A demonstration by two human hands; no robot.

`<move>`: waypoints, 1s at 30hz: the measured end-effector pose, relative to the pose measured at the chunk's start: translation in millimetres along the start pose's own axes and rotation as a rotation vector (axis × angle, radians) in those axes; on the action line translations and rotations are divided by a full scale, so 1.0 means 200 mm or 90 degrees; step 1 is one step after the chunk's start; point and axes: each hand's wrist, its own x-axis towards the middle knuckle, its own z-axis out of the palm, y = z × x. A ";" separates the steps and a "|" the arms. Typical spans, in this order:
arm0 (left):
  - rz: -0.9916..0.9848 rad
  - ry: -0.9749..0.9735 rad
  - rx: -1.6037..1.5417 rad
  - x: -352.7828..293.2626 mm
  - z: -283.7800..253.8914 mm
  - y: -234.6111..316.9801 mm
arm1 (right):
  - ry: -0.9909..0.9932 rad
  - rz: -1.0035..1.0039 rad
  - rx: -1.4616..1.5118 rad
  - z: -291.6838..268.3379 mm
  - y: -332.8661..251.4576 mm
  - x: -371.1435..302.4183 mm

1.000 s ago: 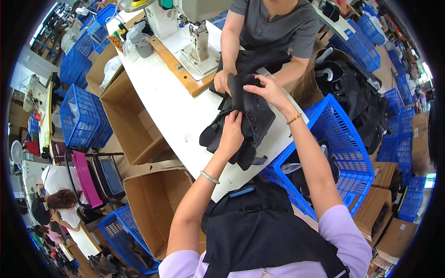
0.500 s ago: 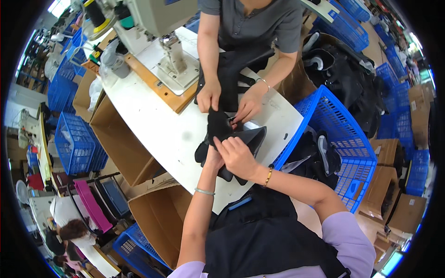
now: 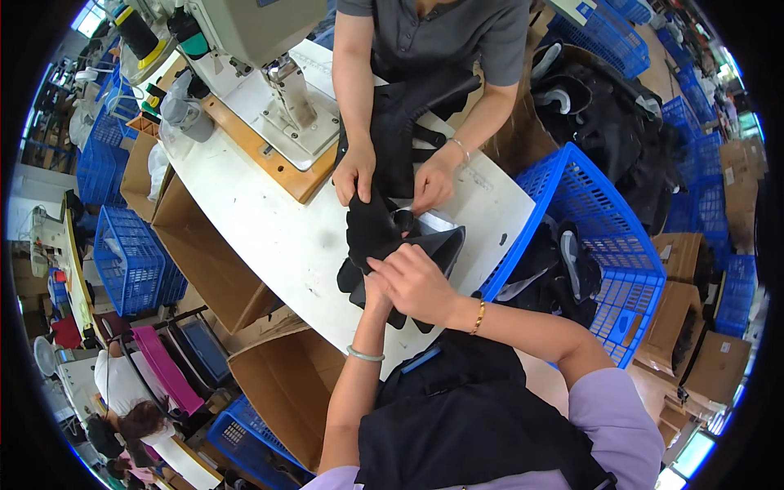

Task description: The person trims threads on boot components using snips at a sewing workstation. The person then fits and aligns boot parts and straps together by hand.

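A black fabric piece with rounded lobes along its edge lies bunched over the white table's near end. My left hand reaches up into or under it; the fabric and my other hand hide its fingers. Across its near edge, my right hand is closed on the fabric, thumb and fingers at the fold. Opposite me, a co-worker's hand pinches the far edge of the same piece. The co-worker's other hand holds it near a dark opening, with a pale lining beside it.
A sewing machine stands on the table at the far left. To the right, a blue crate holds dark pieces. Open cardboard boxes stand along the left side. A large black heap lies at the far right.
The black fabric has shifted slightly left and spread flatter toward me. My right hand has moved a little nearer, and the co-worker's hands have shifted slightly left.
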 end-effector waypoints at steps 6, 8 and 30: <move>-0.144 0.078 -0.325 0.08 0.04 0.09 | -0.177 0.218 0.040 -0.13 0.39 0.15; -0.202 0.039 -0.337 0.07 0.07 0.18 | -0.472 0.221 0.080 -0.15 0.45 0.22; -0.170 0.028 -0.450 0.08 -0.02 0.09 | -0.380 0.159 -0.288 -0.23 0.37 0.26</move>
